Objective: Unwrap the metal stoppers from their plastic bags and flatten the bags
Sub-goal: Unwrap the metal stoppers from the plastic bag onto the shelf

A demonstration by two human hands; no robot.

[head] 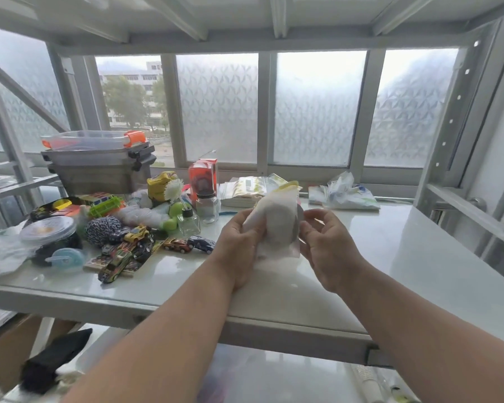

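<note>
Above the bench's (390, 257) front edge, the left hand (239, 248) is closed around a plastic bag (274, 222). The right hand (329, 251), fingers loosely curled, touches the bag's right side. A round grey shape inside, seemingly the metal stopper (296, 228), is blurred by the film.

White shelf (390, 257): toy cars (186, 245), twine ball (102, 228), glass bottles (207, 206), stacked bins (99, 167), crumpled bag (346, 193).

hands 2 (239, 242) (326, 251) | plastic bag 1 (274, 225) | glass bottles 2 (207, 206) (189, 221)

Head cam, looks fwd and down, close over shelf (390, 257)
</note>
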